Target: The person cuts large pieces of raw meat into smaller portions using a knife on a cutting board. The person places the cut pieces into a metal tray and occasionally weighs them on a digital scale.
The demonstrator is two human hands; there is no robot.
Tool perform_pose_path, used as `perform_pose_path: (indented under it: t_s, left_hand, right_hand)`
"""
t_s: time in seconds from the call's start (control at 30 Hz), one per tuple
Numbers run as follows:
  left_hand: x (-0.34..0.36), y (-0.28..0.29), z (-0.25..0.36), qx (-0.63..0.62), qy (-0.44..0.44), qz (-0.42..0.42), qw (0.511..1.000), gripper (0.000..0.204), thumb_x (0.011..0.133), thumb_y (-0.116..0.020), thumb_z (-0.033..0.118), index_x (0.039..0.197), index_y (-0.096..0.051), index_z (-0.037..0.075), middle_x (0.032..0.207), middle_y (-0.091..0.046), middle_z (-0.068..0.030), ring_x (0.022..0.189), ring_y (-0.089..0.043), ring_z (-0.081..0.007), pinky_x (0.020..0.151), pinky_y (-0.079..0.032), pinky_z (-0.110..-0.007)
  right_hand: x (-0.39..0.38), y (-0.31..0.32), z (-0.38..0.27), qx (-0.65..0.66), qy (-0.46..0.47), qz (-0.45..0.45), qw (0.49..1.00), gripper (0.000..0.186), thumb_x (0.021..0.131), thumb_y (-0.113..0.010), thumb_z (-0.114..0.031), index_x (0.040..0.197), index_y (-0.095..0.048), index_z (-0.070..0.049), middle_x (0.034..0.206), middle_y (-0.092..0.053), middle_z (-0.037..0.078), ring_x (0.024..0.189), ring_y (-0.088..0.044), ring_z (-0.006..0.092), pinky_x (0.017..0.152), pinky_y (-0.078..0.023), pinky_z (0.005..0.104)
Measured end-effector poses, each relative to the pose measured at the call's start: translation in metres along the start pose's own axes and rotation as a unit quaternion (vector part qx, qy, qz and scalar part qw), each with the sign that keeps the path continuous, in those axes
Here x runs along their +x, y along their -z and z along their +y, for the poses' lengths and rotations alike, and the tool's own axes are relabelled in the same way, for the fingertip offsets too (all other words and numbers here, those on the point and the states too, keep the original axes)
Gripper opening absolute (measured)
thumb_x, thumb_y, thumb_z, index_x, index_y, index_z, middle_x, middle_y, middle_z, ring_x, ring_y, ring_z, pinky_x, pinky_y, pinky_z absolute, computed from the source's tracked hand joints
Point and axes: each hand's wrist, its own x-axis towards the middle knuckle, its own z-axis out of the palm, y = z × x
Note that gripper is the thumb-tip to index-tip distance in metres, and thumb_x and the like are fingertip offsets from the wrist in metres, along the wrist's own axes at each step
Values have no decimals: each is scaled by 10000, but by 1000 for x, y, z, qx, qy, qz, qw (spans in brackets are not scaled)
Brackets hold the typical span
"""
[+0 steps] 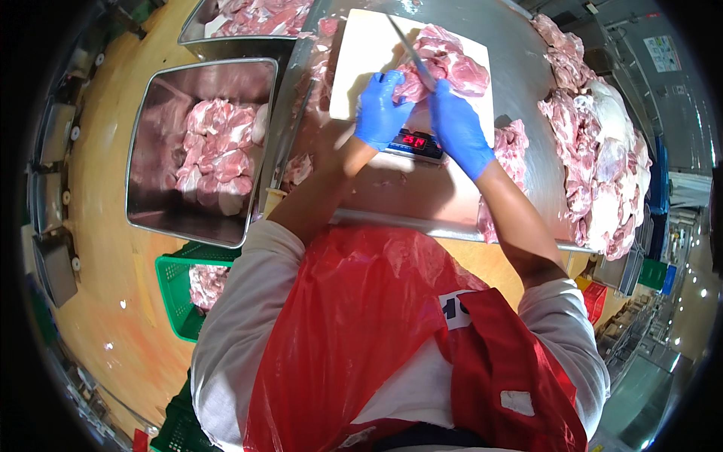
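A piece of raw pink meat [452, 66] lies on a white cutting board [355, 47] on the steel table. My left hand [382, 108], in a blue glove, grips the near left edge of the meat with bent fingers. A knife [411, 51] is in my right hand [459, 129], also gloved in blue. The blade slants up and left across the meat, its tip beyond the far left side; the handle is hidden in my fist. Between my wrists, a scale with a red lit display [414, 140] sits at the near side of the board.
Heaped raw meat [595, 151] lies along the table's right side. Left of the table stands a deep steel bin [151, 158] holding meat cuts, with another steel bin [248, 47] of meat behind it. A green crate [172, 290] with meat rests lower left. Scraps [300, 169] lie near the table's left edge.
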Motion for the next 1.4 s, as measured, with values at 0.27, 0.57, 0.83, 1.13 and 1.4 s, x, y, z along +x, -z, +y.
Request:
perform_pose_path:
  t_s: [0.27,0.57,0.83,1.13,1.4]
  left_hand:
    - [-15,-2,-10,-16,-23,29,999,291,698,-747,33,941,-586,43,850,-613,-128,754,-621,-292,695,-520,-376]
    - [-5,33,-5,-18,1,4,1000,383,725,-737,60,1070,-573,33,815,-638,-119,744,-653,-285,733,-540,-400]
    - [-11,12,-5,-40,-3,-43,998,206,686,-754,22,850,-630,36,769,-652,-130,695,-645,-271,652,-519,-373]
    - [-14,85,-6,-82,36,-110,990,126,859,-658,136,777,-607,55,718,-566,-14,666,-540,-90,605,-466,-256]
    - [235,211,-32,-82,165,-115,976,172,901,-646,180,1034,-640,71,921,-676,-64,824,-657,-195,708,-528,-357]
  right_hand:
    - [-47,-35,57,-52,45,-107,992,199,943,-482,-113,1105,-445,-3,834,-659,256,780,-658,469,672,-520,548]
    - [-120,36,99,-84,29,-126,988,284,979,-507,-150,1193,-420,15,766,-623,267,683,-635,454,579,-495,546]
    - [-1,-11,-1,-20,26,-90,995,265,941,-487,-159,1119,-443,32,882,-654,299,851,-655,465,725,-511,549]
    - [-147,39,140,-86,34,-236,967,236,986,-448,-132,1196,-445,-26,845,-654,239,744,-652,450,637,-510,538]
    - [-192,12,142,66,-103,17,992,195,991,-552,-163,1120,-453,-55,759,-628,266,691,-631,471,555,-469,528]
